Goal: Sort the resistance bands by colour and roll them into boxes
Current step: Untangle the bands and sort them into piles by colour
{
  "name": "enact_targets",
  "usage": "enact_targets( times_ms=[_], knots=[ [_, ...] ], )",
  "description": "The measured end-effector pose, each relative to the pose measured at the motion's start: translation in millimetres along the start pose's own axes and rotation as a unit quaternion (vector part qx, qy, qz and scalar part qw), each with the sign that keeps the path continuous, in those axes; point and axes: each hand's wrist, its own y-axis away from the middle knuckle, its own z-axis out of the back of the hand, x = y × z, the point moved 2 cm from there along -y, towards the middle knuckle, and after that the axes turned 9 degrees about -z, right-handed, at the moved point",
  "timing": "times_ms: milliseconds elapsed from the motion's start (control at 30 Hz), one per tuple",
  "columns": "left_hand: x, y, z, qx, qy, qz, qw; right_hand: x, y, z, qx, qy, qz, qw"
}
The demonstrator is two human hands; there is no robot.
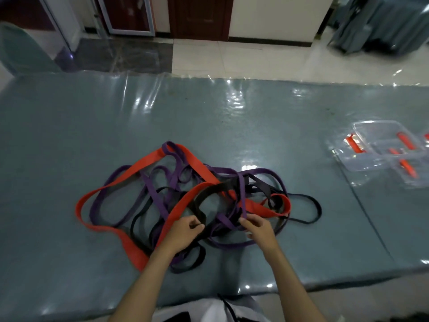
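You are working at a long table (69, 126) covered in grey-green cloth under a glossy clear plastic sheet that wrinkles and throws back glare. Far to the right, well apart from your hands, sit clear plastic boxes with orange-red latches (383, 149), crowded together and overlapping in view; how many there are is hard to tell. Beyond the far edge lie a pale tiled floor (232, 59) and a dark wooden door (199, 17).

In front of you the flat rubbery loops lie in one tangled heap near the middle of the table. The wide orange-red resistance bands (137, 168) sweep out to the left and far side. The narrower purple resistance bands (155, 196) weave through them, and the black resistance bands (308, 205) trail off to the right. All three colours cross over and under each other, so no single loop lies free.

Your left hand (183, 231) rests at the near edge of the heap, fingers curled and pinched together on a black strand where it crosses an orange-red one. Your right hand (257, 228), just beside it, has thumb and fingers closed on a purple strand that rises from the pile.
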Motion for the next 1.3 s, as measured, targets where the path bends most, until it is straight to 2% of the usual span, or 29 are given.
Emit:
enact_targets(
  times_ms=[100,200,233,300,333,400,467,600,633,667,700,733,767,833,867,933,1000,1067,1167,1233,1300],
  knots=[
    [-1,0,-9,-0.002,-0.029,0.03,0.999,-7,7,11,-0.019,-0.002,0.02,1.0],
    [-7,-1,-14,-0.052,-0.006,0.032,0.998,-10,10,35,-0.068,-0.065,0.0,0.996],
    [-11,-1,-14,-0.068,0.033,0.016,0.997,-11,10,42,-0.075,-0.103,-0.01,0.992],
    [-22,2,-12,-0.09,0.18,-0.024,0.979,-9,9,53,-0.076,-0.169,-0.019,0.982],
    [-30,4,-10,-0.091,0.274,-0.047,0.956,-7,9,57,-0.075,-0.19,-0.015,0.979],
    [-49,5,-5,-0.08,0.444,-0.096,0.887,0,7,64,-0.073,-0.217,0.001,0.974],
    [-65,5,3,-0.068,0.561,-0.115,0.817,9,3,72,-0.067,-0.246,0.008,0.967],
    [-87,6,14,-0.028,0.688,-0.139,0.712,34,-9,89,-0.005,-0.302,0.012,0.953],
    [-89,6,16,-0.029,0.704,-0.142,0.695,40,-13,93,0.009,-0.294,0.004,0.956],
    [-92,4,16,-0.039,0.707,-0.128,0.695,44,-18,96,0.018,-0.279,-0.011,0.96],
    [-92,2,15,-0.053,0.691,-0.097,0.715,48,-23,99,0.026,-0.263,-0.029,0.964],
    [-94,-1,14,-0.063,0.656,-0.055,0.75,52,-27,102,0.032,-0.25,-0.045,0.967],
    [-93,-5,13,-0.074,0.579,-0.015,0.812,55,-32,105,0.034,-0.242,-0.057,0.968],
    [-93,-10,9,-0.057,0.277,0.006,0.959,60,-40,114,0.022,-0.247,-0.073,0.966],
    [-92,-13,4,-0.014,0.126,0.0,0.992,61,-44,119,0.011,-0.257,-0.08,0.963],
    [-86,-18,-7,0.078,-0.065,0.01,0.995,64,-51,128,-0.006,-0.269,-0.09,0.959],
    [-82,-19,-15,0.114,-0.133,0.065,0.982,66,-59,136,-0.016,-0.258,-0.097,0.961],
    [-82,-19,-21,0.106,-0.157,0.122,0.974,68,-67,145,-0.021,-0.269,-0.089,0.959],
    [-93,-20,-25,0.045,-0.257,0.187,0.947,73,-73,155,-0.002,-0.305,-0.052,0.951],
    [-101,-25,-30,0.011,-0.359,0.189,0.914,76,-75,158,0.038,-0.293,-0.027,0.955],
    [-109,-36,-39,-0.004,-0.399,0.167,0.902,79,-78,157,0.084,-0.281,-0.026,0.956]
  ],
)
